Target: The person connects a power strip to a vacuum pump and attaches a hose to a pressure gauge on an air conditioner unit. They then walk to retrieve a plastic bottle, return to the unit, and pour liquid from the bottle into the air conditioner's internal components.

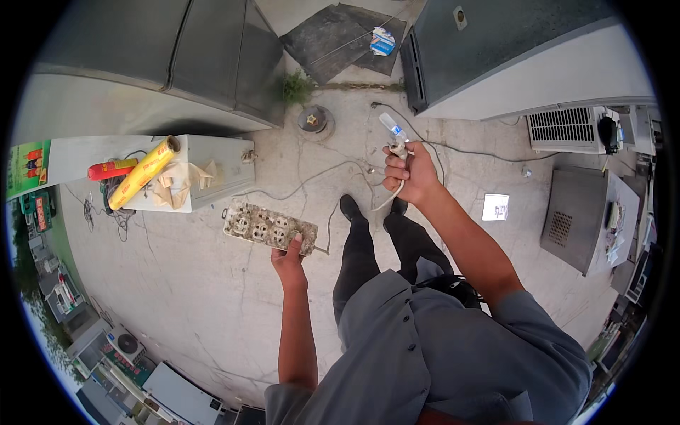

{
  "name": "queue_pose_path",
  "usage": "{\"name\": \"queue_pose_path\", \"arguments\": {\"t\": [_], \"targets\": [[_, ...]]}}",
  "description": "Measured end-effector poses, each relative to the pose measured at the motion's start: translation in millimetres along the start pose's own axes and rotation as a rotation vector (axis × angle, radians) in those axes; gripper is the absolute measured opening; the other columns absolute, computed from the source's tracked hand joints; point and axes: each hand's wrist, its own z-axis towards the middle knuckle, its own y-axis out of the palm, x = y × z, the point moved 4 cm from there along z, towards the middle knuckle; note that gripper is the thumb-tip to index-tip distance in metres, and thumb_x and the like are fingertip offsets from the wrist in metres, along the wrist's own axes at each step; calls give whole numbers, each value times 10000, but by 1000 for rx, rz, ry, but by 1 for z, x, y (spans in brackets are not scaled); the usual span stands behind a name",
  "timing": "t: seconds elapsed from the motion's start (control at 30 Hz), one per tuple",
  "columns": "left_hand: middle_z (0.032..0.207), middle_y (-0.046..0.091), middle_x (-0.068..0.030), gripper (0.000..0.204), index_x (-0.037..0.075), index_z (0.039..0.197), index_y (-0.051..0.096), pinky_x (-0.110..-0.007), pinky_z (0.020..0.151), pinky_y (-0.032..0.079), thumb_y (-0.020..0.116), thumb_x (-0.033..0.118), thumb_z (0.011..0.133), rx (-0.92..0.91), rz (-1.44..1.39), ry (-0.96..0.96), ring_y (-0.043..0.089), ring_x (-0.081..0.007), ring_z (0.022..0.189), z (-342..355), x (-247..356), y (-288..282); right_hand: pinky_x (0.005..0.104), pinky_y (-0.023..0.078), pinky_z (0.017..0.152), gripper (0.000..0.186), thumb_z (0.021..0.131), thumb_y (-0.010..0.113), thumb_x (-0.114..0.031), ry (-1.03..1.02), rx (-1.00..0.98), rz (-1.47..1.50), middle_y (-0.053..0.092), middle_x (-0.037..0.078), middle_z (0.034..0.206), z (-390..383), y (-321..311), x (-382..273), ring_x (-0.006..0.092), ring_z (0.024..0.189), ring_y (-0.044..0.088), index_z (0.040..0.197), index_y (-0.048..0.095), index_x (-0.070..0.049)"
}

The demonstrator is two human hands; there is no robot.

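Cracked concrete floor (198,283) spreads beneath a grimy power strip (265,228), with a white cabinet (232,164) beyond the strip to its left, bearing a yellow roll (144,174). The strip is off the floor, slanting, its right end grasped by the left hand (289,268), thumb pressed on its face. Right of the strip and farther out, the fingers of the right hand (418,176) are curled around a whitish plug-like piece (399,149), and a pale cord (387,202) hangs below. Both pieces are in hand but apart: nothing appears plugged into the strip's visible sockets, so joining them looks undone, and dirt coats its face. Whether the clear item with a blue label (392,125), beyond the strip's right end, is also held, I cannot tell
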Motion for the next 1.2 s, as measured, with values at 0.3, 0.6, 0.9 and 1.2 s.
{"name": "queue_pose_path", "arguments": {"t": [0.3, 0.6, 0.9, 1.2], "targets": [[1139, 654, -65, 388, 45, 1237, 583, -360, 858, 547, 709, 141, 883, -54, 120, -263, 640, -179, 1018, 73, -69, 31, 306, 395, 577, 429, 1030, 404, -473, -246, 606, 17, 489, -6, 732, 71, -170, -9, 141, 626, 448, 980, 581, -85], [1091, 662, -75, 305, 12, 1166, 600, -353, 842, 559, 696, 124, 899, -66, 40, -448, 656, -168, 969, 131, -251, 89, 302, 417, 441, 376, 946, 636, -411, -30, 1070, -417, 594, 52, 765, 166, -410, -49, 145, 525, 497, 855, 597, -49], [1142, 662, -5, 332, 149, 1224, 588, -351, 789, 535, 690, 194, 911, 41, -150, -522, 657, -168, 979, 211, -406, 139, 347, 598, 561, 330, 927, 662, -294, -87, 1075, -519, 625, 103, 771, 295, -539, -108, 196, 625, 630, 881, 616, 29], [1168, 657, -38, 335, 109, 1240, 572, -376, 872, 534, 668, 210, 935, 60, -242, -460, 644, -184, 1051, 268, -417, 173, 367, 615, 640, 304, 955, 632, -297, -59, 1155, -589, 593, 80, 798, 371, -595, -135, 178, 629, 603, 910, 599, 2]]}}
